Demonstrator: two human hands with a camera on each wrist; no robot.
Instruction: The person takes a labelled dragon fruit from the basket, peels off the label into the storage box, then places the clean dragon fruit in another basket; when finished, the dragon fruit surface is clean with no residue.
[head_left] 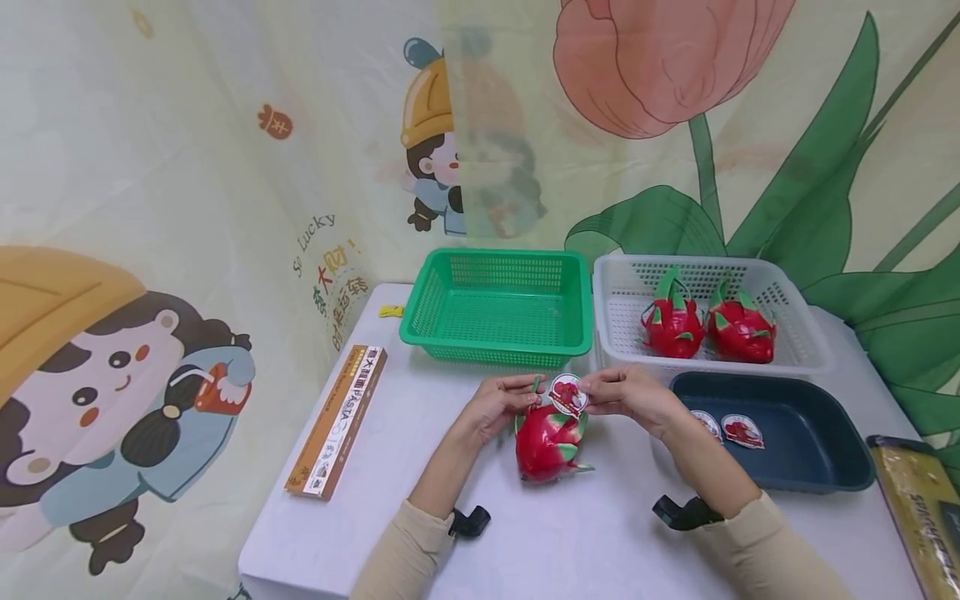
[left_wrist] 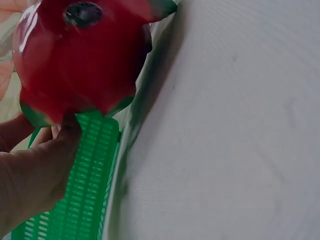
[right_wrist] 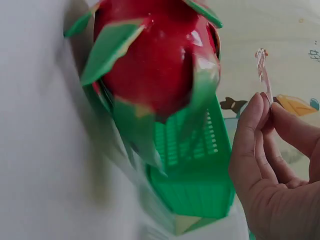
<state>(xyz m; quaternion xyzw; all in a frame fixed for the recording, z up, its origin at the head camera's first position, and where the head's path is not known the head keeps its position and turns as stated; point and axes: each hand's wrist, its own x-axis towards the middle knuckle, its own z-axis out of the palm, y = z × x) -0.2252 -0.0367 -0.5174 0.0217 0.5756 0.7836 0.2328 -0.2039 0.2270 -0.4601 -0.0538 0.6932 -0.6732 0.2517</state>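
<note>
A red dragon fruit [head_left: 546, 446] with green scales is at the middle of the white table. My left hand [head_left: 497, 407] grips it near its leafy top; in the left wrist view the thumb and fingers [left_wrist: 65, 142] meet at that end of the dragon fruit [left_wrist: 90, 60]. Between thumb and fingertips my right hand [head_left: 628, 397] pinches a round white sticker [head_left: 567, 395] with a dragon fruit picture, above the fruit's upper end. Seen edge-on in the right wrist view, the sticker [right_wrist: 265, 75] stands apart from the fruit [right_wrist: 155, 55].
A green basket [head_left: 495, 354] stands behind the hands. To its right, a white basket [head_left: 802, 354] holds two dragon fruits [head_left: 672, 327]. Two stickers [head_left: 742, 431] lie in a dark blue tray [head_left: 825, 442] by my right forearm. Pasta packages [head_left: 337, 421] lie at both sides.
</note>
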